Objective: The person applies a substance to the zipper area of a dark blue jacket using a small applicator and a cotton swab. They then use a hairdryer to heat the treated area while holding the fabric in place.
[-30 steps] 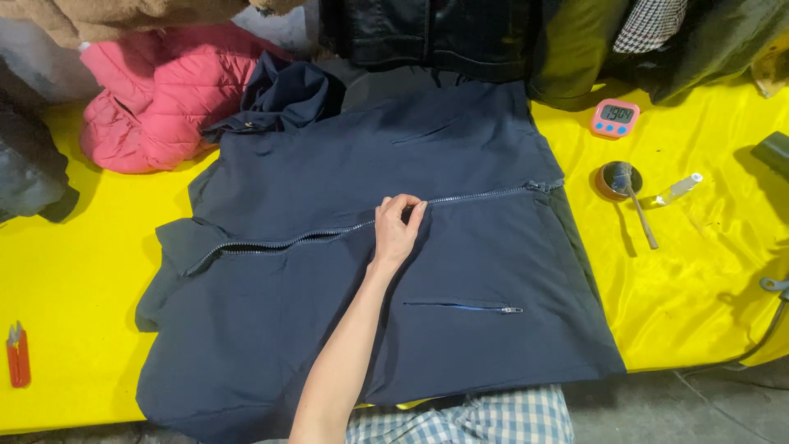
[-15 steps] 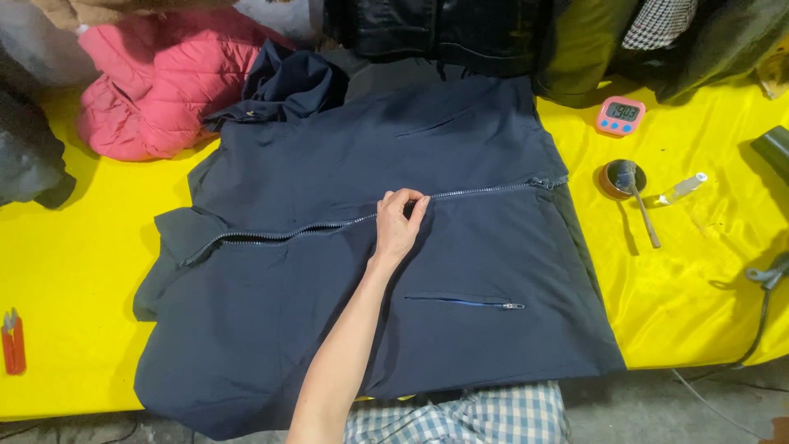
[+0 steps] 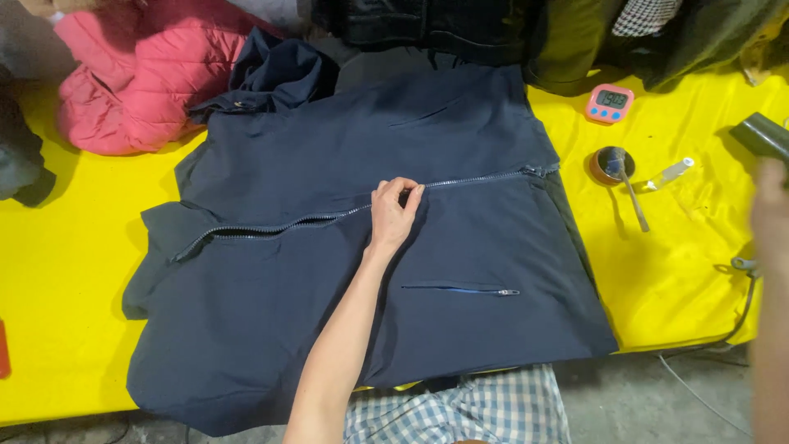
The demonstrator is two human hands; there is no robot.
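Underneath, yellow table (image 3: 66, 271) with navy jacket (image 3: 329, 329), pink timer (image 3: 609, 103) alongside.

Navy blue jacket (image 3: 329, 271) spread flat on yellow bench, front side up, lying sideways: collar end at left, hem at right. Front zipper (image 3: 485, 178) runs across middle, closed on right part, open toward collar. Small pocket zipper (image 3: 460, 289) on lower half, closed. Sleeve bunched at top left.
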